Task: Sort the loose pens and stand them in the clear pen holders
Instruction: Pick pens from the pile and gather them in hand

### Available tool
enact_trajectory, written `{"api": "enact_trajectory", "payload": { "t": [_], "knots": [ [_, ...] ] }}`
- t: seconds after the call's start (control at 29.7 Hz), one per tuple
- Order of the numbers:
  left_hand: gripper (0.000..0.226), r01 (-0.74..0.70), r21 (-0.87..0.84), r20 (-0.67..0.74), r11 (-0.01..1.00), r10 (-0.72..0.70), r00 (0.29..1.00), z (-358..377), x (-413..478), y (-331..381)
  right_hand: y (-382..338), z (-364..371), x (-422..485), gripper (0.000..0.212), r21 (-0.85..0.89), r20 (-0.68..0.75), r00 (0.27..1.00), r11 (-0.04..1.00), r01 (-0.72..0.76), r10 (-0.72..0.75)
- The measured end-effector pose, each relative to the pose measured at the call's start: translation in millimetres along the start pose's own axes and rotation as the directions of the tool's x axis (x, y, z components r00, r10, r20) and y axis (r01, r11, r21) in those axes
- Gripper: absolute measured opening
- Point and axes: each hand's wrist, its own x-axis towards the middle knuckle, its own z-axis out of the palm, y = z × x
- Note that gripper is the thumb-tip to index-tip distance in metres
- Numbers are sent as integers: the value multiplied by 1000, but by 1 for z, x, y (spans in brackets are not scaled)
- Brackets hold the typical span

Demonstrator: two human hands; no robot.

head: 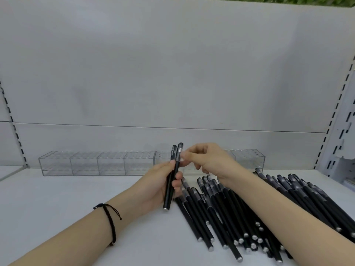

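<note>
Your left hand (159,181) grips two pens (173,175) around mid-barrel, caps up, their long axes near upright and leaning slightly right. Your right hand (209,160) appears to pinch the taller pen's cap with curled fingers (184,155). The clear pen holders (96,163) run along the back of the shelf (57,198), just behind both hands. The left hand looks better placed to reach them. The loose pens (230,208) lie beneath your right forearm.

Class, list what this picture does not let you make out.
Head view:
Print on held pens: too small, blurred.
Middle of holders: behind left hand and right hand.
Part of pile: under right forearm, cut by right edge.
Whether right hand pinches held pens: blurred.
</note>
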Motion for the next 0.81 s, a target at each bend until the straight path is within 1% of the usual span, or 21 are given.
{"api": "enact_trajectory", "payload": {
  "t": [0.03, 0.07, 0.1, 0.13, 0.17, 0.2, 0.24, 0.3, 0.37, 0.44, 0.47, 0.5, 0.57, 0.64, 0.67, 0.74, 0.81],
  "knots": [
    [31, -14, -4, -31, 1000, 14, 999, -1, 1, 1, 2, -1, 0, 15, -54, -2, 1000, 999, 2, -2],
    [31, -33, -7, -64, 999, 33, 997, -2, 1, 2, 5, -1, 2, 20, -150, 2, 1000, 989, 0, 0],
    [31, -53, -8, -95, 999, 52, 994, -4, 2, 4, 9, -2, 3, 24, -288, 17, 1000, 958, -1, 6],
    [30, -72, -6, -121, 997, 71, 990, -5, 3, 5, 13, -3, 5, 26, -441, 38, 999, 898, -1, 20],
    [28, -89, -1, -140, 996, 88, 986, -7, 4, 6, 18, -2, 6, 28, -580, 58, 997, 815, -5, 47],
    [25, -102, 5, -152, 995, 101, 983, -8, 5, 6, 22, 1, 7, 29, -683, 70, 994, 730, -11, 80],
    [23, -111, 11, -157, 994, 111, 981, -9, 5, 5, 25, 4, 7, 32, -752, 67, 992, 659, -21, 108],
    [21, -121, 16, -158, 993, 122, 980, -10, 5, 4, 24, 12, 6, 34, -826, 30, 991, 562, -49, 131],
    [20, -123, 38, -170, 992, 127, 977, -10, 5, 3, 22, 16, 6, 31, -841, -6, 990, 535, -82, 142],
    [21, -128, 89, -199, 988, 144, 969, -11, 5, 2, 21, 16, 7, 28, -819, -13, 984, 563, -112, 177],
    [22, -133, 113, -216, 985, 155, 964, -12, 5, 2, 21, 14, 9, 27, -788, -7, 981, 603, -123, 192],
    [22, -137, 131, -232, 982, 165, 959, -12, 5, 2, 21, 12, 9, 26, -731, -2, 980, 668, -138, 200],
    [23, -138, 150, -250, 979, 172, 953, -13, 5, 2, 17, 9, 9, 21, -538, 4, 981, 828, -162, 195],
    [24, -124, 146, -245, 982, 157, 957, -11, 3, 3, 11, 4, 8, 12, -313, 7, 984, 935, -167, 178],
    [25, -113, 145, -231, 983, 145, 962, -9, 2, 3, 8, 2, 8, 9, -206, 14, 984, 964, -169, 176],
    [26, -87, 158, -179, 984, 115, 977, -6, -1, 3, 6, -1, 10, 8, -8, 24, 985, 986, -169, 169],
    [28, -61, 155, -112, 986, 79, 990, -1, -3, 3, 7, 1, 11, 6, 107, 23, 986, 981, -164, 163]
  ]
}}
